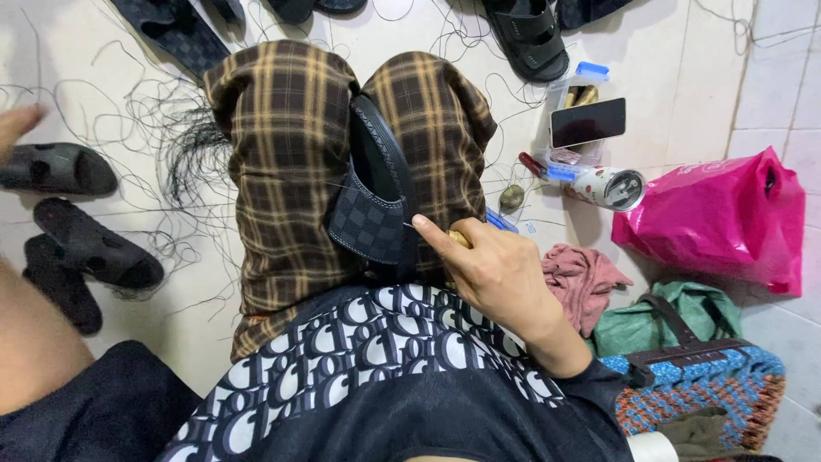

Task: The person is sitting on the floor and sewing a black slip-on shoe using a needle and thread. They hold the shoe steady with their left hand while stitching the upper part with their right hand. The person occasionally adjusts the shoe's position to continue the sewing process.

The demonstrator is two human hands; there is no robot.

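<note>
Black sandal [376, 201] with checkered strap wedged upright between knees in brown plaid trousers [282, 171]; right hand [496, 269] closed around small wooden-handled tool [459, 239], thin metal tip pressed against sandal edge; left hand [15, 124] seen only as blurred fingertips at far left edge, grip cannot be told; loose black threads [184, 145] spread on floor [376, 34]; more sandals [73, 214] lying at left; pink bag [718, 222], phone [587, 121], can [611, 186] at right.

1. A crumpled glossy pink plastic bag [714, 221] lies on the pale tiled floor [684, 51].
2. A black phone [587, 121] rests on a clear plastic box.
3. Plain black rubber sandals [96, 246] lie among loose dark threads [184, 141].
4. A pink rag [583, 278] lies beside a green cloth bag [676, 316].
</note>
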